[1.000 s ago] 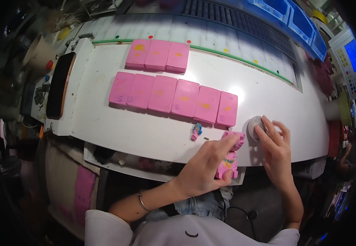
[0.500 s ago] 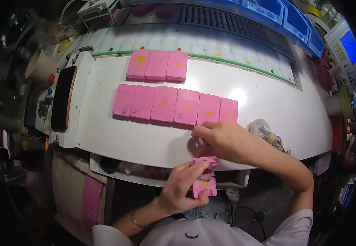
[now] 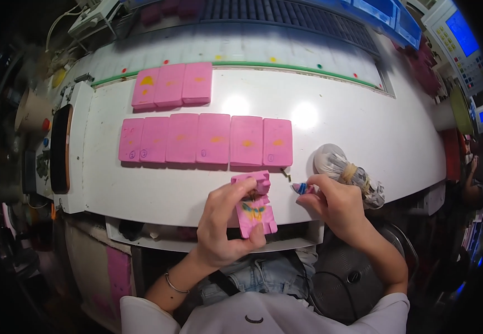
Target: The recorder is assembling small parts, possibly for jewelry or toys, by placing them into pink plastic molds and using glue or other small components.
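My left hand (image 3: 216,220) is closed around a pink notched block (image 3: 258,220) with an open hollow, held over the table's near edge. Green, blue and yellow marks colour the face of the block. To its right, just above the tabletop, my right hand (image 3: 341,203) pinches a small pink piece with blue stripes (image 3: 302,188) between thumb and forefinger. A tiny brass-coloured pin (image 3: 286,175) lies beyond that piece. Beside my right hand rests a pale cloth bundle (image 3: 330,161) tied with a tan band.
Several pink rectangular blocks (image 3: 213,139) with yellow smudges form a row across the white table (image 3: 105,183). Three more pink blocks (image 3: 169,86) stand behind, against a green strip. A phone (image 3: 62,147) lies on the left ledge, and blue bins (image 3: 380,14) stand at the back.
My right hand has moved right and nearer, from in front of the block row to beside the cloth bundle. The striped piece now shows in its fingers. The whole view has shifted.
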{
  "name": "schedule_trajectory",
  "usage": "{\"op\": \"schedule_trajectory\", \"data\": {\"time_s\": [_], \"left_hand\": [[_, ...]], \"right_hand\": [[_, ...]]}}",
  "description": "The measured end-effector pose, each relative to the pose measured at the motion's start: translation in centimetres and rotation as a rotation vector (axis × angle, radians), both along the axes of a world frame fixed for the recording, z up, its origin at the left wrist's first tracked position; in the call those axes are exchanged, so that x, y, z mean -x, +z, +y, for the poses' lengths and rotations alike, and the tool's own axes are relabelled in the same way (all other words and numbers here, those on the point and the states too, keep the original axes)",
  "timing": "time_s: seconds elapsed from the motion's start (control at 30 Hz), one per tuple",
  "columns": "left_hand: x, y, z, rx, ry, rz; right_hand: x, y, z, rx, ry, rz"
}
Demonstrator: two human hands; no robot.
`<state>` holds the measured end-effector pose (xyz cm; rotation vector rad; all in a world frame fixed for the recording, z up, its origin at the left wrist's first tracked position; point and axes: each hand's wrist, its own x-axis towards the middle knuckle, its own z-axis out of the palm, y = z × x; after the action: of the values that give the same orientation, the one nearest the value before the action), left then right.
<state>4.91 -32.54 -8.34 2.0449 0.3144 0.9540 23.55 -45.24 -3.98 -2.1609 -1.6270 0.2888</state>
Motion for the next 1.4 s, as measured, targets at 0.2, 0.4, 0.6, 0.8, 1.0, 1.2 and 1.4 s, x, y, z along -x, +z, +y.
{"op": "schedule_trajectory", "data": {"time_s": [0.2, 0.4, 0.6, 0.8, 1.0, 1.2, 1.4], "left_hand": [[-1.1, 0.1, 0.0, 0.047, 0.014, -0.091], [-1.0, -0.1, 0.4, 0.025, -0.016, -0.101], [-1.0, -0.2, 0.6, 0.051, -0.022, -0.106], [-1.0, -0.2, 0.4, 0.052, -0.029, -0.100], [-1.2, 0.5, 0.6, 0.257, -0.162, -0.017], [-1.4, 0.6, 0.8, 0.271, -0.199, -0.064], [-1.4, 1.1, 1.0, 0.273, -0.194, -0.017]], "right_hand": [[-0.7, 2.8, -1.3, -0.076, -0.089, -0.519], [-0.4, 2.0, -1.6, -0.172, 0.062, -0.287], [1.4, 2.3, -1.2, -0.041, 0.103, -0.326], [-1.4, 0.6, -2.4, -0.100, -0.109, -0.393], [1.3, -1.5, -0.9, -0.253, 0.002, -0.373], [2.3, -0.1, 0.5, -0.363, -0.030, 0.121], [2.9, 0.7, 3.3, -0.325, 0.119, 0.307]]}}
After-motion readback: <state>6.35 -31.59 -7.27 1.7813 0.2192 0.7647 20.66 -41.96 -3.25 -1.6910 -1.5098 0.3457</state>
